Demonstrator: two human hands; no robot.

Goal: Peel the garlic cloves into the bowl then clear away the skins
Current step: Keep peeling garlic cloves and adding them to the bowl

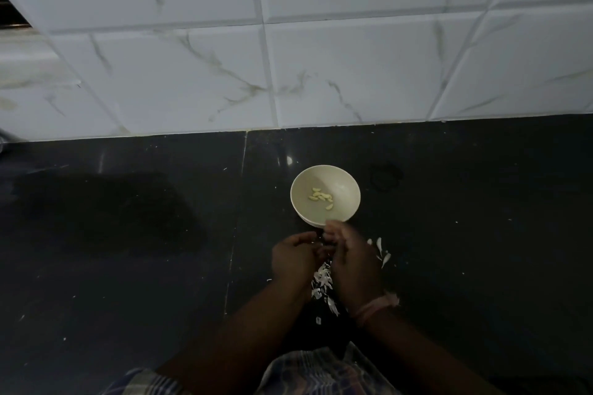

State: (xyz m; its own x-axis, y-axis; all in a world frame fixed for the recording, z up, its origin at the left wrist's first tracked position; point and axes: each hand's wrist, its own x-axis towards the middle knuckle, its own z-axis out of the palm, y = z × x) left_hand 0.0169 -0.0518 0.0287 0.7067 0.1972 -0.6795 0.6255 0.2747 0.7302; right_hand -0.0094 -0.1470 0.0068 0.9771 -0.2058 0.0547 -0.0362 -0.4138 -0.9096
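Note:
A small cream bowl (343, 183) stands on the dark counter with several peeled garlic cloves (321, 196) inside it. Just in front of the bowl my left hand (293, 258) and my right hand (353, 261) are close together with curled fingers, working on something small between the fingertips; the thing itself is hidden in the dim light. A heap of white garlic skins (322, 282) lies on the counter under and between my hands. A few more skins (383, 253) lie to the right of my right hand.
The black counter (128, 250) runs to a white marble-patterned tiled wall (288, 58) behind the bowl. Small white flecks are scattered over the counter. A faint dark ring (385, 176) shows to the right of the bowl. Checked cloth (308, 372) shows at the bottom edge.

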